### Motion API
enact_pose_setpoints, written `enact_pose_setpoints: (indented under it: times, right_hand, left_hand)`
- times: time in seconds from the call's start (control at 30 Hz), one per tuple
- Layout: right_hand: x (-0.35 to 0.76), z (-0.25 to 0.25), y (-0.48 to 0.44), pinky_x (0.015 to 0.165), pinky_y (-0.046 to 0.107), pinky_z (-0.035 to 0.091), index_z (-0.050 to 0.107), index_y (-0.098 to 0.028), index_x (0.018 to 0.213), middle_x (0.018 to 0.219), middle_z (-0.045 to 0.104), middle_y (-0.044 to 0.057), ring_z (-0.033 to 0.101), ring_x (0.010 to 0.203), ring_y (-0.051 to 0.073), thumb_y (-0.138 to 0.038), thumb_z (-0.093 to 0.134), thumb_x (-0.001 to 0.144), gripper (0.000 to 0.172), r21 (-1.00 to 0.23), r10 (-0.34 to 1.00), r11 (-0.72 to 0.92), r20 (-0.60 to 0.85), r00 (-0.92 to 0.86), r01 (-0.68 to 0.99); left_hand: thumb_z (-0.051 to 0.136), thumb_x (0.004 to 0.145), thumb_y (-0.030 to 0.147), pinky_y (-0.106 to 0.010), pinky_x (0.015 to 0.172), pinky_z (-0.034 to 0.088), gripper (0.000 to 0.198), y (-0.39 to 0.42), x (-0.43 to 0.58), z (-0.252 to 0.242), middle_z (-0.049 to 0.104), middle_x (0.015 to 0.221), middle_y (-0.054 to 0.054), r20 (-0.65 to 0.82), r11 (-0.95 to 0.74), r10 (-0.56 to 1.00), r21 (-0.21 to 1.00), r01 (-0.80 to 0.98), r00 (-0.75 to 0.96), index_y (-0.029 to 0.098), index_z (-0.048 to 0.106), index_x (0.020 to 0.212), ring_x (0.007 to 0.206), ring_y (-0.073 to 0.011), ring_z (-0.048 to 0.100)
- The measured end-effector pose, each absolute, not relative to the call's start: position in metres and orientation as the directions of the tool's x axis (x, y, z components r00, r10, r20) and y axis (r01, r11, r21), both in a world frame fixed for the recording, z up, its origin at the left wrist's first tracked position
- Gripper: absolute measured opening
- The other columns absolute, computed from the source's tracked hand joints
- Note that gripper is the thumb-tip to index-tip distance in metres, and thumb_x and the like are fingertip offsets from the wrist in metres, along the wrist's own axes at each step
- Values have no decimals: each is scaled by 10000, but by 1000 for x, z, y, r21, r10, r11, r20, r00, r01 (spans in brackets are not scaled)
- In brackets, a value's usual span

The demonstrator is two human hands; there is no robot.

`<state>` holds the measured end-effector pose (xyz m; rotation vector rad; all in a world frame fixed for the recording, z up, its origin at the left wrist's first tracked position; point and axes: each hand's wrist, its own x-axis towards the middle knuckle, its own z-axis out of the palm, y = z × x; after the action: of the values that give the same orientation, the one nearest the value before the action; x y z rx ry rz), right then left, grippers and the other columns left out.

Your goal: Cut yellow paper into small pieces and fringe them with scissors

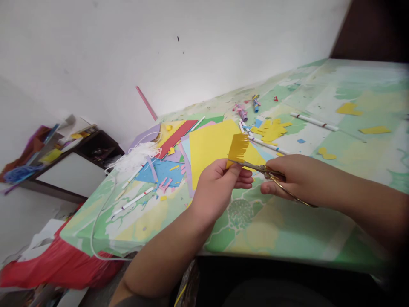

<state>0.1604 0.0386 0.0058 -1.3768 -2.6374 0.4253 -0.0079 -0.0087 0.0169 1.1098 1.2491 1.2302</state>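
Note:
Between the thumb and fingers of my left hand (217, 183) is a small strip of dark yellow paper (238, 147), held upright, its right edge cut into a fringe. My right hand (292, 177) grips gold-handled scissors (266, 170), with fingers through the loops. The blades point left and reach the lower part of the strip, by my left thumb. Whether the blades are parted is too small to tell. Behind my hands lies a large yellow sheet (207, 145). A fringed yellow paper piece (273, 130) rests further back to the right.
Coloured sheets, including a red strip (177, 138) and a blue sheet (172, 170), lie left on the patterned tablecloth (255, 238). White string (137, 155) is bundled there. Several white markers (315, 121), two small paper rolls (243, 113) and yellow scraps (349, 108) are scattered about. A cabinet (73, 170) stands left.

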Motion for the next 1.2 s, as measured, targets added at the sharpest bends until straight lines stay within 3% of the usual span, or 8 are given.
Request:
enact_pose_setpoints:
  times: [0.73,1.07,1.2]
  right_hand:
    - [163,4,38,458,243,263,415,-213,592,539,486,-4,409,496,130,-549,417,744,369,-376,777,577,-19,-629,724]
    - [164,4,38,474,239,279,409,-211,598,545,459,-17,395,513,127,-634,413,723,441,-455,757,572,-28,-653,682]
    - [163,4,38,465,240,267,400,-211,572,521,452,-16,388,502,126,-659,387,724,473,-431,769,568,-24,-638,701]
  left_hand:
    - [569,743,247,-221,529,506,150,-11,-11,25,614,552,9,-81,81,997,996,37,-5,136,591,644,481,-82,581]
    - [594,726,247,-209,524,505,144,-14,-13,27,611,546,13,-63,63,998,998,18,2,134,595,637,480,-79,578]
    - [589,720,225,-211,523,502,128,-14,-12,28,612,544,13,-60,60,998,998,30,-12,134,593,629,481,-81,577]
